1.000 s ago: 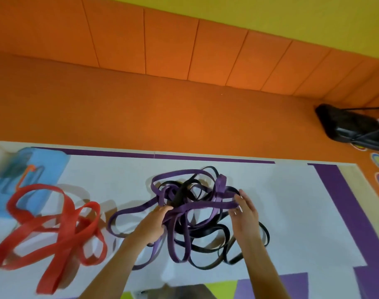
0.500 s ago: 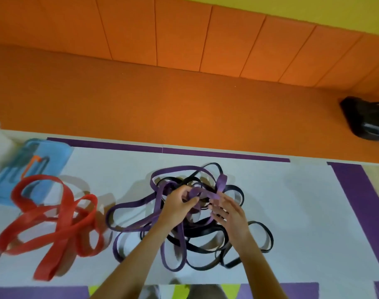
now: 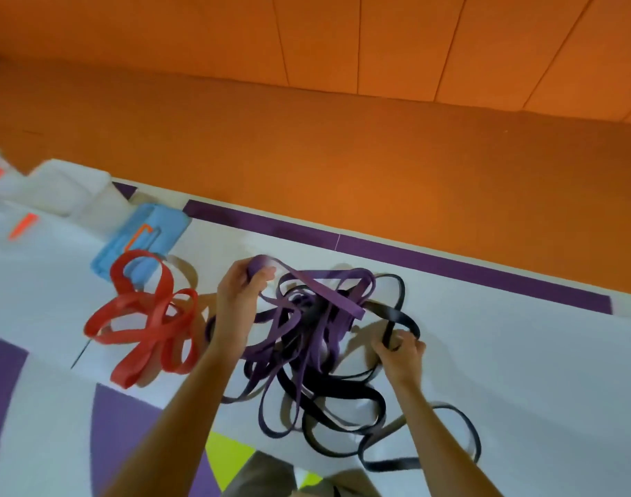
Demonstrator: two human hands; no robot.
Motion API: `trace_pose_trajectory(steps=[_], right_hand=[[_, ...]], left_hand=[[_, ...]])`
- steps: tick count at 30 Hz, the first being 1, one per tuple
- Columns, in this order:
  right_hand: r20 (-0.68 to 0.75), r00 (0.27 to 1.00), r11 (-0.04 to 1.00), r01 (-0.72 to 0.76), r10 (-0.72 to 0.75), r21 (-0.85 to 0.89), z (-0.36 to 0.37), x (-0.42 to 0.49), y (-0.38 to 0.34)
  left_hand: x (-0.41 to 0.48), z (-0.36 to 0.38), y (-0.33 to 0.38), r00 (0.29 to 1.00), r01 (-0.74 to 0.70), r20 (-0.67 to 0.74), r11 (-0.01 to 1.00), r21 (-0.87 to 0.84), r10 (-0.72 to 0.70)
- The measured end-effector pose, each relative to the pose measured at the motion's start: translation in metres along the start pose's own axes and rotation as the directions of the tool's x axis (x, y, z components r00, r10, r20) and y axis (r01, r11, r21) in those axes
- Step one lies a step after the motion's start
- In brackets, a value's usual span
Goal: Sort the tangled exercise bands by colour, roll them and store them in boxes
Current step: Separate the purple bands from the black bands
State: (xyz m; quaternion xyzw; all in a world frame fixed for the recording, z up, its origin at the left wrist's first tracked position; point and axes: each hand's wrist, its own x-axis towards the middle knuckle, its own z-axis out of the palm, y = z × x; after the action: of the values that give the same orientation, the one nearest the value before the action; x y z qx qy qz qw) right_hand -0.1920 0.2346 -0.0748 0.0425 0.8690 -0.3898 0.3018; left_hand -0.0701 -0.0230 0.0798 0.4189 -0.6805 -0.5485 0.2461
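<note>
Orange padded wall panels (image 3: pixel 414 37) rise behind an orange floor (image 3: pixel 306 156), and on it lies a white mat (image 3: pixel 522 353) with a dark purple border strip (image 3: pixel 450 260) and purple patches. The person's two bare forearms reach out over this mat.

In the middle sits a tangle of purple flat rubber exercise bands (image 3: pixel 328 293) knotted together with black flat rubber exercise bands (image 3: pixel 396 312). The black loops spill toward the person and off to their right. The left hand (image 3: pixel 238 299) is raised over the left edge of the heap. Its grip is closed, fingers and thumb curled round a folded end of a purple band that runs back down into the tangle. The right hand (image 3: pixel 401 353) is low at the right edge of the heap, its grip curled tight round a black loop.

To the left, apart from the tangle, a separate heap of red flat rubber exercise bands (image 3: pixel 166 292) lies loosely looped on the mat.

Just beyond the red heap is a flat pale-blue plastic lid or tray (image 3: pixel 163 227) with an orange clasp. One red loop lies over its near corner, and I cannot tell whether it holds anything. Further left are blurred white translucent boxes (image 3: pixel 66 188); from here I cannot make out what is in them.
</note>
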Motion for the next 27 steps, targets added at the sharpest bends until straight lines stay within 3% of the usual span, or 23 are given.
trace_pose_trajectory(steps=[3, 5, 7, 11, 17, 20, 24, 27], right_hand=[[0.062, 0.998, 0.964, -0.003, 0.021, -0.266, 0.015, -0.003, -0.012], [0.114, 0.992, 0.855, 0.102, -0.051, -0.509, 0.020, -0.006, -0.012], [0.157, 0.981, 0.766, 0.185, -0.110, -0.616, 0.019, -0.005, -0.007], [0.169, 0.979, 0.797, 0.190, -0.112, -0.573, 0.009, 0.000, -0.004], [0.055, 0.998, 0.843, 0.045, -0.019, -0.535, -0.014, -0.018, 0.008], [-0.023, 0.999, 0.834, -0.049, 0.044, -0.550, -0.025, -0.032, 0.019], [-0.035, 0.999, 0.779, 0.004, -0.033, -0.627, -0.024, -0.049, 0.025], [-0.060, 0.985, 0.750, 0.084, -0.163, -0.656, -0.018, -0.047, 0.014]], left_hand=[[-0.008, -0.009, -0.007, 0.996, 0.004, -0.084, 1.000, 0.025, -0.002], [-0.010, -0.016, -0.013, 0.995, 0.004, -0.102, 0.999, 0.055, 0.002], [-0.010, -0.022, -0.017, 0.994, -0.022, -0.104, 0.989, 0.144, 0.037], [0.004, -0.030, -0.030, 0.976, -0.032, -0.202, 0.976, 0.216, 0.077], [0.040, -0.038, -0.067, 0.941, 0.096, -0.332, 0.993, 0.063, -0.070], [0.061, -0.053, -0.091, 0.932, 0.212, -0.311, 0.976, 0.048, -0.187], [0.071, -0.060, -0.118, 0.982, 0.156, -0.151, 0.944, 0.292, -0.115], [0.074, -0.051, -0.128, 0.998, 0.054, -0.045, 0.929, 0.367, -0.040]])
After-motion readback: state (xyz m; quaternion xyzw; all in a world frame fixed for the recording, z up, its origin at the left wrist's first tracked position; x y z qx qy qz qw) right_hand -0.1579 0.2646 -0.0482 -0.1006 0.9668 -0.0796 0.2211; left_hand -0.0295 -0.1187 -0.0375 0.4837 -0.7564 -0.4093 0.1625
